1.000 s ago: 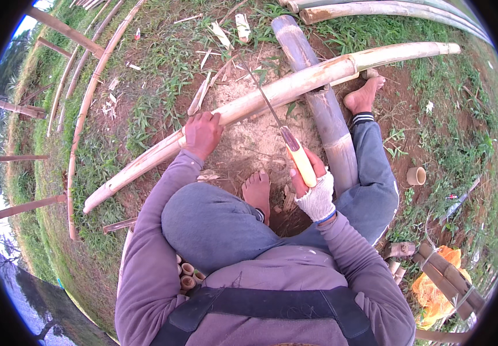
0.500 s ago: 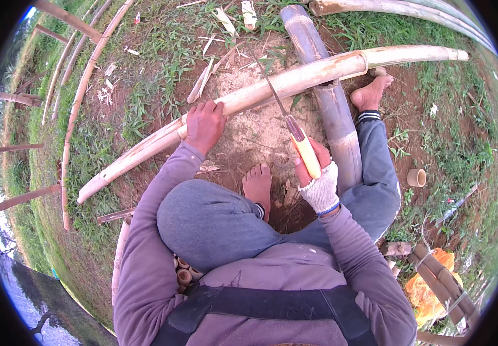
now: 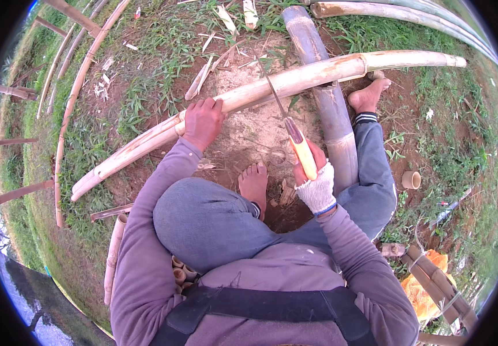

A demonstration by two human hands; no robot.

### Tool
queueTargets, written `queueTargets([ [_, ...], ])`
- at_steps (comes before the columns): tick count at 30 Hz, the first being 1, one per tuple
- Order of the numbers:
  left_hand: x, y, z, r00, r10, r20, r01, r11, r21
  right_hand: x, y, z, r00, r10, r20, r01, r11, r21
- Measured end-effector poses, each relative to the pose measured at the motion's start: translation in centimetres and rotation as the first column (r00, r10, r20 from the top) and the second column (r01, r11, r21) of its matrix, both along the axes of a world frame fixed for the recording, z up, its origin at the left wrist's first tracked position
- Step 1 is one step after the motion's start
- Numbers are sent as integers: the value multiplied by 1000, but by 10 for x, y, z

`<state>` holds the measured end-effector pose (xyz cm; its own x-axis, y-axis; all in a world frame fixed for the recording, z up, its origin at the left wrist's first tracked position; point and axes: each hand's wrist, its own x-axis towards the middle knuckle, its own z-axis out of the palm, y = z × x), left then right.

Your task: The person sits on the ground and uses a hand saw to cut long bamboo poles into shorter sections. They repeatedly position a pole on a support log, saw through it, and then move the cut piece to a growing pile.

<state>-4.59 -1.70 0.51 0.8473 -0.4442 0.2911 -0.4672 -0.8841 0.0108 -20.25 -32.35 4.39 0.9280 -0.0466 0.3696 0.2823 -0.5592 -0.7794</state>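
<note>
A long pale bamboo pole (image 3: 306, 79) runs slantwise in front of me, its right part resting over a thick grey-brown bamboo log (image 3: 339, 130). My left hand (image 3: 204, 123) is closed around the pole, left of the log. In my right hand (image 3: 318, 180), which wears a white knitted glove with bare fingers showing, is the yellow handle of a handsaw (image 3: 302, 153). Its thin dark blade lies across the pole between my left hand and the log. How deep the blade sits in the bamboo I cannot tell. Pale sawdust (image 3: 255, 130) covers the ground beneath.
My bare right foot (image 3: 370, 95) is beside the log, near the pole's right part. Split bamboo pieces (image 3: 199, 81) lie beyond the pole. A short bamboo ring (image 3: 411, 180) sits at right, near tied bamboo (image 3: 433, 277) and an orange mesh bag (image 3: 419, 297). Cut bamboo tubes (image 3: 178, 275) lie by my left thigh.
The whole view has shifted slightly. My left hand keeps its place on the pole, and the saw stays across it with hardly any visible movement.
</note>
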Motion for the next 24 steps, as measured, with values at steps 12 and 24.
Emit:
queueTargets([
  [12,-4,9,-2,1000,19,-24,-19,1000,17,-37,-7,11,991,-11,-134,23,996,83],
  [24,-96,56,-27,989,100,-109,-117,980,-162,-4,9,17,996,-12,-86,12,1000,5],
])
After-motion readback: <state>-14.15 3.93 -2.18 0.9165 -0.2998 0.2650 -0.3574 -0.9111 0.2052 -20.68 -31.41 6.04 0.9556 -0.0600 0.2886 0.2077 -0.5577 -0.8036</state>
